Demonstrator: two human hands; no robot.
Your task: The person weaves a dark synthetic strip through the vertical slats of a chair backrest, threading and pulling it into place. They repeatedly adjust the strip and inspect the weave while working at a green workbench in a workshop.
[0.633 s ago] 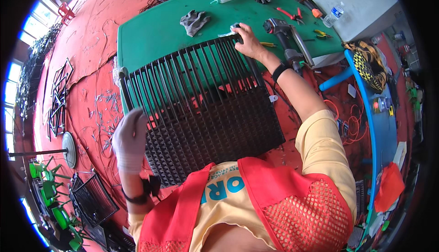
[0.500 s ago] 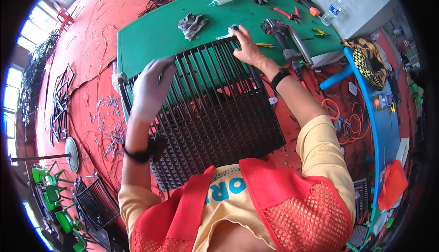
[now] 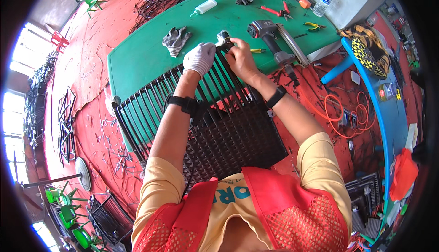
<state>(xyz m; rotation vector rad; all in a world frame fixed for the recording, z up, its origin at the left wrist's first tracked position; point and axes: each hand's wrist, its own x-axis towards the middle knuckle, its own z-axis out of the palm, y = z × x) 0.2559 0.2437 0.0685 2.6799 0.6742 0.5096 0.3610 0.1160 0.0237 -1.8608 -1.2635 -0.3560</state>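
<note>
A dark woven wicker panel [image 3: 228, 142] slants from my body up onto the green table. Its near part is closely woven; its far part shows bare black bars. My left hand [image 3: 200, 59], in a white glove with a striped cuff, is closed at the panel's far edge; what its fingers pinch is hidden. Just right of it, my bare right hand [image 3: 241, 63] curls its fingers around the panel's far right corner. A small greyish wrapped thing [image 3: 223, 37] lies just beyond both hands.
On the green table [image 3: 137, 57] lie a grey glove [image 3: 175, 40], a white squeeze bottle [image 3: 204, 7], a nail gun [image 3: 270, 39], red-handled pliers [image 3: 276, 11] and yellow-handled pliers [image 3: 314, 26]. A water bottle [image 3: 323, 2] stands at the far right. An orange hose [image 3: 336, 121] coils on the red floor.
My left hand has moved right and away from me, from the panel's left bars to beside my right hand, and its fingers have closed. My right hand's fingers have curled in at the corner.
</note>
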